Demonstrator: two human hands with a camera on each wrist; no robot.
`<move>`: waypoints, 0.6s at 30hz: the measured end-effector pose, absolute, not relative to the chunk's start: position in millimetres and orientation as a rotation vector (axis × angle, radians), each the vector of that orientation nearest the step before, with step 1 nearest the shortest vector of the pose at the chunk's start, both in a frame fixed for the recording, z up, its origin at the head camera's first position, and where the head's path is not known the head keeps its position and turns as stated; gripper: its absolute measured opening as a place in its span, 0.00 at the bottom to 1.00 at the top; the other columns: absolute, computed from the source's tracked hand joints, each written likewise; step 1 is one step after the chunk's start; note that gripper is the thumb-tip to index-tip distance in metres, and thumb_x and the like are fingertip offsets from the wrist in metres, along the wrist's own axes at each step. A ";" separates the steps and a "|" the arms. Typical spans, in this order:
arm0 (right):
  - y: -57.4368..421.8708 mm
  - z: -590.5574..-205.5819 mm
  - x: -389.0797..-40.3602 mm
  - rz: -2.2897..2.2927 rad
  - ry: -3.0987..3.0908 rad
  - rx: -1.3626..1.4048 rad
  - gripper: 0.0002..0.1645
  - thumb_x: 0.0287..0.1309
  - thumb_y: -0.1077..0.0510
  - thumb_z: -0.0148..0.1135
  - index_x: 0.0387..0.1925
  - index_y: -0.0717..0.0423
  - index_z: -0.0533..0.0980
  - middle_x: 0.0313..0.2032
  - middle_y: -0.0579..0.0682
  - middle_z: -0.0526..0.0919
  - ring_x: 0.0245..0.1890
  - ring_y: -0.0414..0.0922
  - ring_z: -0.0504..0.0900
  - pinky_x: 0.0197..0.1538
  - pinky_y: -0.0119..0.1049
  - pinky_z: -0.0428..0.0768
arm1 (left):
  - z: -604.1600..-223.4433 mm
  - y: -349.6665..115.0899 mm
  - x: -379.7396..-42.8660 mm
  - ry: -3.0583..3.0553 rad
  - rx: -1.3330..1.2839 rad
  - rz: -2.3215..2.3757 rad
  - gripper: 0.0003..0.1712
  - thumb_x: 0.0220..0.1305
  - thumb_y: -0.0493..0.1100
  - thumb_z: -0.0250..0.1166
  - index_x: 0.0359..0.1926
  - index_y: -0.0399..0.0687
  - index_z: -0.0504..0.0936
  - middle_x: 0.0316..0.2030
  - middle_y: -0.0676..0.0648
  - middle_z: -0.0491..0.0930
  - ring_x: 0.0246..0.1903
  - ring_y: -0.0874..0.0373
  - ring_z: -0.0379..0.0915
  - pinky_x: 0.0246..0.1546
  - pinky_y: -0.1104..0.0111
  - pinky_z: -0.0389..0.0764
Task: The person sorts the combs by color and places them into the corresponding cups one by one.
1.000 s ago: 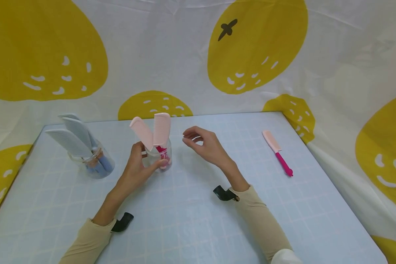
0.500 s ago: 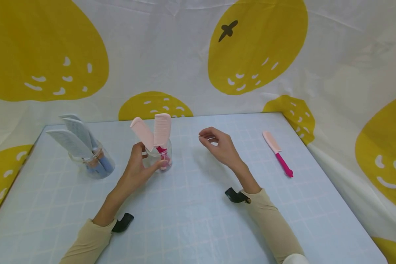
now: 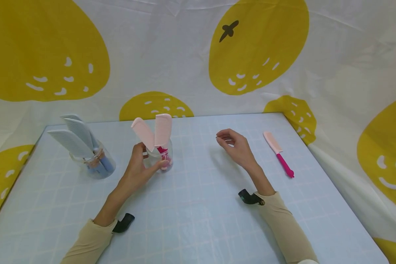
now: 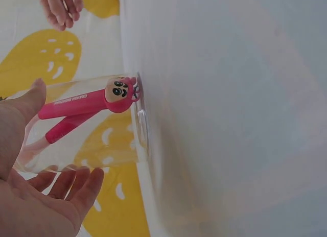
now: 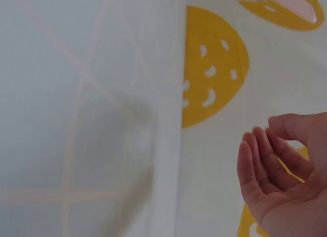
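Note:
My left hand [image 3: 136, 170] grips a clear glass jar [image 4: 82, 91], thumb on one side and fingers round the other. Two pink combs [image 3: 163, 130] stand in it with their toothed ends up and dark-pink handles [image 4: 76, 107] down; one handle ends in a small cartoon face. My right hand [image 3: 239, 148] hovers above the table between the jar and a third comb, its fingers loosely bent and holding nothing, as the right wrist view [image 5: 281, 170] also shows. That third pink comb [image 3: 272, 143] lies flat at the right, its dark-pink handle toward me.
At the left stands another glass jar [image 3: 107, 165] with a cord at its neck, holding several blue combs [image 3: 70, 141]. The table [image 3: 184, 220] wears a pale blue checked cover. Behind it hangs a white curtain [image 3: 158, 55] with yellow fruit shapes.
My right hand has moved steadily to the right, away from the jar and closer to the lying comb. My left hand keeps its hold on the jar, which stays in place.

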State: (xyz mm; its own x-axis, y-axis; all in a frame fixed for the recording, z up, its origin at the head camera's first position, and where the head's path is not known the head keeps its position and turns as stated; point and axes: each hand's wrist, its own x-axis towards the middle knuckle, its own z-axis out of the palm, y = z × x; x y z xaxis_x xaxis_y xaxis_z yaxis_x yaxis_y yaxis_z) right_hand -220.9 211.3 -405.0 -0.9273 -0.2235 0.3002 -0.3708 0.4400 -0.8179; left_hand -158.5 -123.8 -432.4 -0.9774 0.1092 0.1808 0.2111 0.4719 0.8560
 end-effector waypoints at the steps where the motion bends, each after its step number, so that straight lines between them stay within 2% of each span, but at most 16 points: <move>1: 214.9 -405.1 -220.9 1.488 -2.543 0.514 0.15 0.69 0.60 0.66 0.53 0.64 0.80 0.49 0.58 0.85 0.50 0.51 0.83 0.57 0.48 0.82 | -432.4 -123.7 -158.6 -2.606 -0.286 -1.538 0.53 0.62 0.51 0.76 0.74 0.41 0.51 0.67 0.36 0.59 0.65 0.41 0.60 0.66 0.43 0.68; 10: 249.3 -410.7 -220.5 1.403 -2.567 0.396 0.15 0.69 0.59 0.66 0.52 0.64 0.80 0.48 0.58 0.85 0.50 0.51 0.83 0.51 0.21 0.78 | -432.3 -123.9 -158.4 -2.605 -0.294 -1.533 0.52 0.62 0.48 0.77 0.73 0.40 0.52 0.66 0.36 0.60 0.64 0.41 0.61 0.66 0.43 0.68; 18: 280.8 -415.6 -220.0 1.314 -2.639 0.273 0.18 0.72 0.55 0.64 0.56 0.63 0.78 0.52 0.59 0.83 0.53 0.52 0.81 0.52 0.17 0.75 | -432.2 -123.2 -158.1 -2.602 -0.280 -1.535 0.53 0.61 0.51 0.77 0.74 0.42 0.52 0.66 0.37 0.59 0.64 0.43 0.60 0.67 0.44 0.69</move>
